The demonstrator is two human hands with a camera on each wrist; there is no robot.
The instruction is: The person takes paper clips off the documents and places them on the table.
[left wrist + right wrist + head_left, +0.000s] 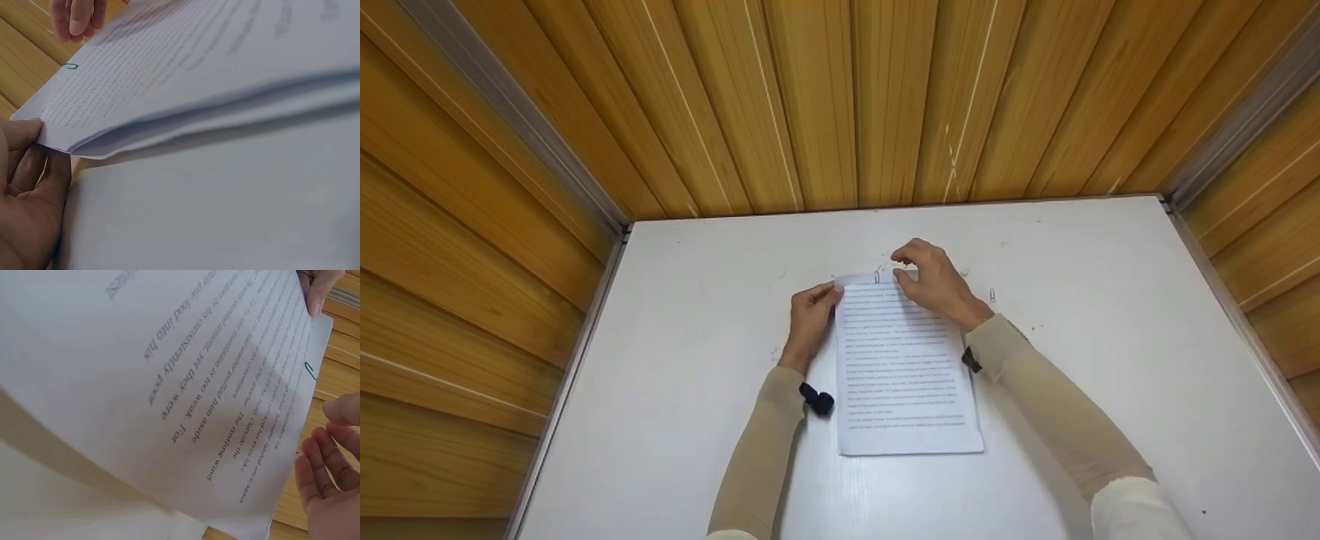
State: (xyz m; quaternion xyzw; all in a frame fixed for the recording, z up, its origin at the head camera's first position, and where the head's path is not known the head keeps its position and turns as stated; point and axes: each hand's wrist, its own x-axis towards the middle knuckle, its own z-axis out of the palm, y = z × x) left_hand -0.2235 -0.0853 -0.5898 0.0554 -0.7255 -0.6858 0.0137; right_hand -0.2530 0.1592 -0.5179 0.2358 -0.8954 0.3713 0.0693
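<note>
Several printed sheets (904, 367), green paper clip (310, 370) on top edge

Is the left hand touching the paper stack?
Touching. The left wrist view shows the left hand pinching the stack's corner, thumb on top and fingers beneath.

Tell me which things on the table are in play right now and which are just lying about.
In play:
- stack of printed sheets, far left corner pinched by the left hand
- green paper clip on the stack's far edge
- right hand, fingers at that far edge

Lying about:
- loose paper clip on the white table, right of the right hand
</note>
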